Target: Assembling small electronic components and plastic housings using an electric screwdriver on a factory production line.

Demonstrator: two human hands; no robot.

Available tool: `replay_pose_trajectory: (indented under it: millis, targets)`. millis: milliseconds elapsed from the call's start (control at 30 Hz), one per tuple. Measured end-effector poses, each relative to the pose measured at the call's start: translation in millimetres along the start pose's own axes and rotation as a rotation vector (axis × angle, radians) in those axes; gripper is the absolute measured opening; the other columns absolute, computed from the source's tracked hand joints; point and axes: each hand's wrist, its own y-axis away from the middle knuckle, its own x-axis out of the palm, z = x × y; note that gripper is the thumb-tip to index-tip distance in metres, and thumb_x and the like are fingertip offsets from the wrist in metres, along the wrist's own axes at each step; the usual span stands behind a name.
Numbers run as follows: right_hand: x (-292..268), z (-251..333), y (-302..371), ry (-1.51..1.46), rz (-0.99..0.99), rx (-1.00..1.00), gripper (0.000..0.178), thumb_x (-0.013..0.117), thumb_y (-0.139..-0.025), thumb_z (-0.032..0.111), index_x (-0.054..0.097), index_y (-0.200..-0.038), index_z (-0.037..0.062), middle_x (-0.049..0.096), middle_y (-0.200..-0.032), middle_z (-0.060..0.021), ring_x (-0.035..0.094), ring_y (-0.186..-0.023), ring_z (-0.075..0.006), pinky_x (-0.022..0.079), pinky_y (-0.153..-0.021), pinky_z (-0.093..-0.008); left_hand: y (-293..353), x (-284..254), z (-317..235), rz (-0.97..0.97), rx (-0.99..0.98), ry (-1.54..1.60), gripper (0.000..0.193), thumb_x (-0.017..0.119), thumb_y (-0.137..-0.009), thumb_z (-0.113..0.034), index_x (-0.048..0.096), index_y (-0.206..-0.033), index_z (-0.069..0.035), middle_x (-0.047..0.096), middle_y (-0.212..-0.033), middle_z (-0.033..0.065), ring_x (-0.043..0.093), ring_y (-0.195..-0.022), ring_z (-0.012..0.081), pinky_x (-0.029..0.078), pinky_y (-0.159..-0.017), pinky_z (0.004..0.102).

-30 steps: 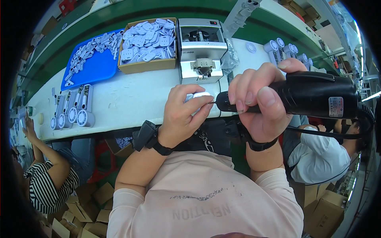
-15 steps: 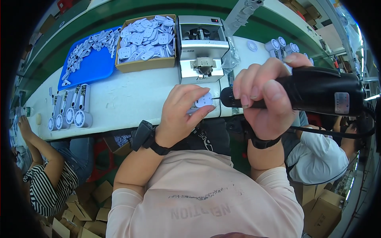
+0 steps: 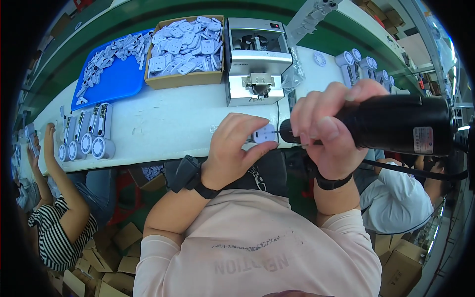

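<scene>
My left hand (image 3: 227, 146) pinches a small white plastic cover (image 3: 263, 133) by its edges between thumb and fingers, over the front edge of the bench. The cover has small holes in its face. Wrapped in my right hand (image 3: 329, 136) is a black electric screwdriver (image 3: 391, 123), lying almost level with its tip toward the left. Its thin bit reaches the cover's face; whether a screw sits on it is too small to tell. A black cable trails from the tool's rear end.
Behind my hands stands a silver machine (image 3: 260, 64), possibly a screw feeder. Left of it are a cardboard box (image 3: 185, 81) of white covers and a blue tray (image 3: 118, 84) of small white parts. Several white fan-like units (image 3: 103, 147) stand at the left. Co-workers sit on both sides.
The screwdriver's rear end has dipped slightly. Both my hands appear a little farther right, with the cover still in the left. The co-worker at left has raised a hand.
</scene>
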Motion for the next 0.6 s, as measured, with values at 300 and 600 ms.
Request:
replay_pose_trajectory:
  millis: [300,600]
  targets:
    - [-23.5,0.9,9.0,-0.082,-0.052,-0.008,0.040,0.072,-0.099,0.017,0.047,-0.130,0.0134,0.053,-0.078,-0.0030,0.053,-0.061,-0.0151,0.048,-0.062,-0.0337,0.6,23.2,-1.6,0.074,0.016,-0.008,0.053,0.091,-0.076,-0.014,0.068,-0.123,-0.005,0.071,-0.112,0.0112,0.066,-0.098,0.0339,0.054,-0.085,0.0415]
    - [-119.8,-6.5,25.7,-0.402,-0.351,0.179,0.035,0.066,-0.105,0.022,0.052,-0.135,0.0099,0.054,-0.085,-0.0031,0.056,-0.072,-0.0135,0.048,-0.069,-0.0318,-15.8,-9.8,0.9,0.443,0.007,-0.184,0.069,0.083,-0.083,-0.015,0.057,-0.146,-0.006,0.066,-0.104,0.0096,0.064,-0.096,0.0300,0.051,-0.088,0.0417]
